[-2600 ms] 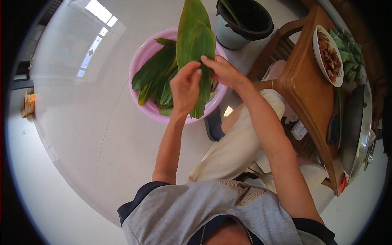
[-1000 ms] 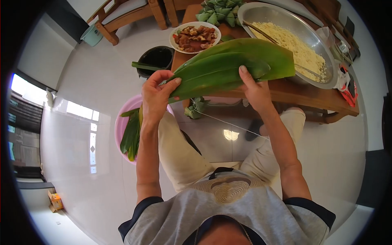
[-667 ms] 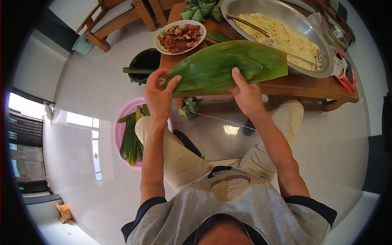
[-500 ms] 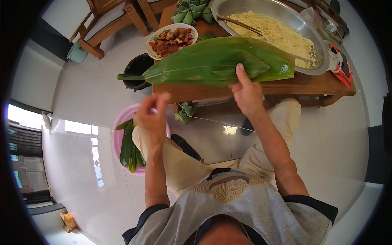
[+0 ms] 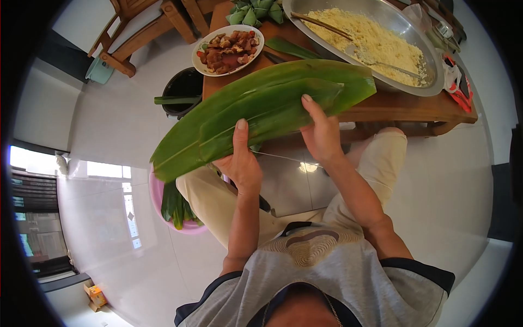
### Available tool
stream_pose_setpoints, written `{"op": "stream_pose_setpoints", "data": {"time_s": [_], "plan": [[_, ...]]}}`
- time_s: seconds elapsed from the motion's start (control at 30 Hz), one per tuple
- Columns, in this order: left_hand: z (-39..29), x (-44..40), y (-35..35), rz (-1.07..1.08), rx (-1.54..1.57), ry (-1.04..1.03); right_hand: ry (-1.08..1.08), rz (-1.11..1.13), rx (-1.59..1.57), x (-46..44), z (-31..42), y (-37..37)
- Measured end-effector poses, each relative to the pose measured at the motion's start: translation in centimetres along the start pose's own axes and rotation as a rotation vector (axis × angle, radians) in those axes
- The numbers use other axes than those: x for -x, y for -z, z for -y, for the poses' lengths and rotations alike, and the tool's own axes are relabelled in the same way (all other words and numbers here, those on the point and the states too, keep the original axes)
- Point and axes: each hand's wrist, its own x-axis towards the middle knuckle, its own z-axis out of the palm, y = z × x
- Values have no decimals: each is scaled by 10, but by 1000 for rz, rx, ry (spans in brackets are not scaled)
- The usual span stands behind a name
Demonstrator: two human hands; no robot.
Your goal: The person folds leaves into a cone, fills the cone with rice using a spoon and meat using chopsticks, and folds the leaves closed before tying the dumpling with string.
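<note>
Several broad green bamboo leaves (image 5: pixel 261 109) lie overlapped in a long flat layer across both hands, slanting down to the left. My left hand (image 5: pixel 242 163) grips the lower edge near the middle, thumb on top and fingers underneath. Farther right, my right hand (image 5: pixel 322 128) holds the same layer, its thumb pressed on the upper leaf. The fingers of both hands are mostly hidden beneath. Below the leaves runs a white string (image 5: pixel 280 156). A pink basin (image 5: pixel 157 188) with more long leaves (image 5: pixel 175 207) stands beside my left knee.
On the wooden table (image 5: pixel 403 111) are a plate of meat pieces (image 5: pixel 229 52), a steel basin (image 5: pixel 436 82) of yellowish grain (image 5: pixel 376 41) with chopsticks (image 5: pixel 321 25), and leaf-wrapped bundles (image 5: pixel 253 13). A black bucket (image 5: pixel 182 84) stands left of the table.
My left hand has moved up and right from beside the leaves and now grips them. The layer's left end has swung down over the pink basin.
</note>
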Motion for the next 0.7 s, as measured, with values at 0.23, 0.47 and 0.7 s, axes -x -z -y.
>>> {"op": "stream_pose_setpoints", "data": {"time_s": [0.23, 0.47, 0.7], "plan": [[-9, 0, -8, 14, -260, 36, 8, -70, 30, -2, -3, -2], [-10, 6, 4, 215, 325, 337, -14, -52, -9, -2, 1, 3], [-14, 8, -3, 128, -314, 101, -10, -75, 39, 1, 0, 11]]}}
